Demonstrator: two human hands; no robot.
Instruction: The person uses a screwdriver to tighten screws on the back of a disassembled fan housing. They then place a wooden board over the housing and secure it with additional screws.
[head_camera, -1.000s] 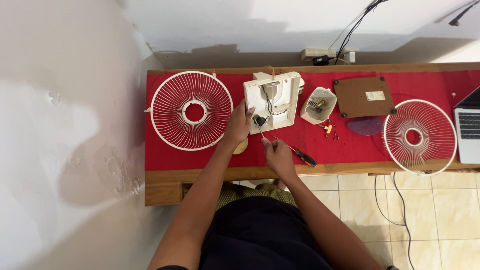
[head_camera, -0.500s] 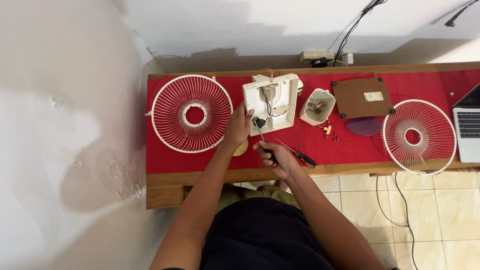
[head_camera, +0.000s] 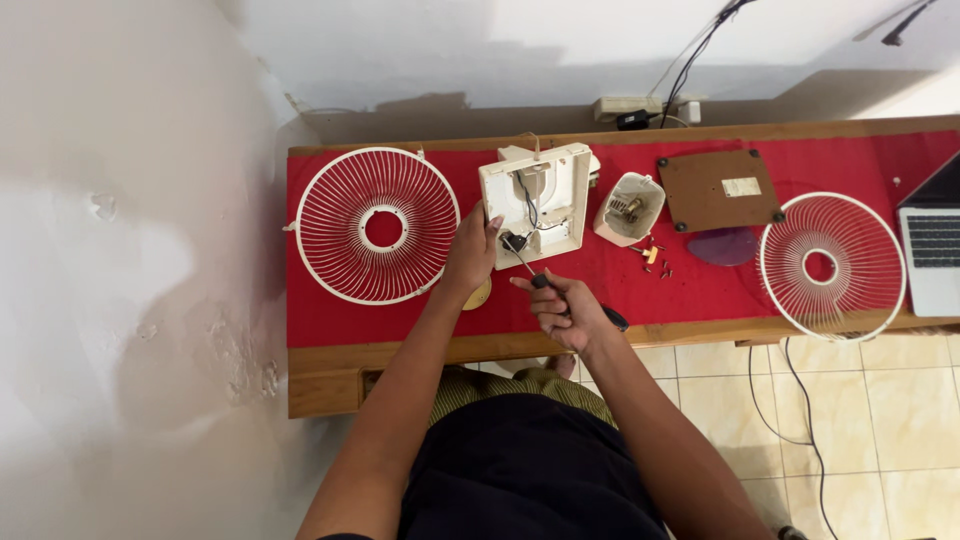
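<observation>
Partly hidden screwdriver (head_camera: 570, 297), laptop (head_camera: 932, 248) cut off
</observation>
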